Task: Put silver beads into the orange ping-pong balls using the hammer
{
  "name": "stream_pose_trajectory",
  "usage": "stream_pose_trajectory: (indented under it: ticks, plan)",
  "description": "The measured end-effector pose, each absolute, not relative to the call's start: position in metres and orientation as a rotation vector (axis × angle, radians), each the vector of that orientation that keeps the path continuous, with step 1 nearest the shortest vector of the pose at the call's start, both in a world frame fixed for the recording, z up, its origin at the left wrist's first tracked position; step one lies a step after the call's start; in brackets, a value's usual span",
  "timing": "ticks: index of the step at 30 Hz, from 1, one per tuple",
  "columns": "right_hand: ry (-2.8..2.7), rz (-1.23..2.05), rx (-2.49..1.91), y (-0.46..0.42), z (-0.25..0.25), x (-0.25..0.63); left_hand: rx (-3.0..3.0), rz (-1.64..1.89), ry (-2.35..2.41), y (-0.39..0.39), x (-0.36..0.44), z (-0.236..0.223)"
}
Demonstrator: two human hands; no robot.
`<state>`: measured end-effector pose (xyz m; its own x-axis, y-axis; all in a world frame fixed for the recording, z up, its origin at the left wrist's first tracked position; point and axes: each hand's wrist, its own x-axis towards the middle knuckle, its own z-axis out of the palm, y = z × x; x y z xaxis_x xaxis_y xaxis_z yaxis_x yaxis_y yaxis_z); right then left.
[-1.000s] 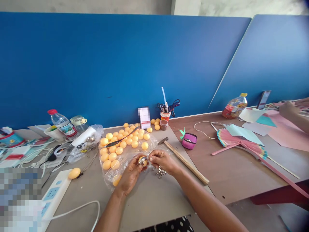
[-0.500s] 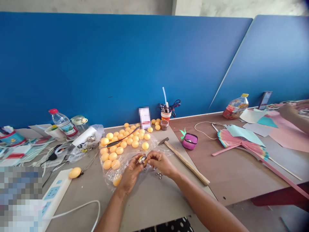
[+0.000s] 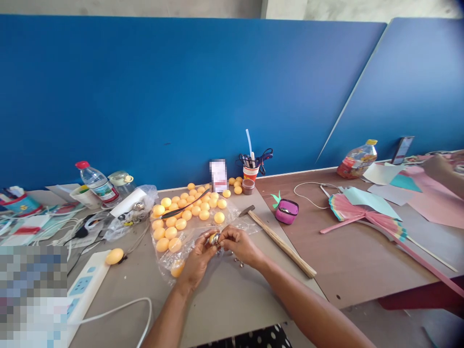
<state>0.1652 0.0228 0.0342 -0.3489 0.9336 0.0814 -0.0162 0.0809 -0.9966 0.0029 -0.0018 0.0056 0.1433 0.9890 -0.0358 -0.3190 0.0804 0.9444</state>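
Note:
My left hand (image 3: 199, 256) is closed around a small, shiny, silver-and-yellow rounded piece (image 3: 214, 239), held above the plastic bag. The fingers of my right hand (image 3: 237, 245) are pinched together at its right side; anything between those fingertips is too small or hidden to make out. Just below the right hand lie several tiny shiny metal pieces (image 3: 239, 263). Beyond both hands, many orange balls (image 3: 181, 224) rest on and around a clear plastic bag (image 3: 165, 265). A dark strap-like strip (image 3: 185, 207) lies across the balls.
A wooden-handled hammer (image 3: 282, 244) lies right of my hands, near a purple pouch (image 3: 287, 211). A cup of tools (image 3: 250, 173) stands at the back. Left are a power strip (image 3: 87, 285) and a water bottle (image 3: 97, 183). A pink fan (image 3: 358, 212) lies right; another person's arm (image 3: 444, 174) reaches in.
The view has shifted slightly, moving everything a little to the right. My right fingertips have come closer to the shiny piece, and the hand now covers more of the tiny metal pieces.

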Motion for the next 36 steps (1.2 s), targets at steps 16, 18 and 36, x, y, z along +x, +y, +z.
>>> stream_pose_trajectory:
  ticks: [16, 18, 36]
  plan:
    - [-1.389, 1.494, -1.026, 0.023, 0.030, 0.163, 1.088, 1.219, 1.029, -0.003, 0.009, 0.012]
    - [-1.353, 1.520, -1.041, 0.023, 0.029, 0.162, 1.082, 1.242, 1.029, -0.002, 0.010, 0.008]
    - [-1.245, 1.528, -1.117, 0.022, 0.029, 0.155, 1.135, 1.252, 1.063, -0.003, 0.009, 0.004]
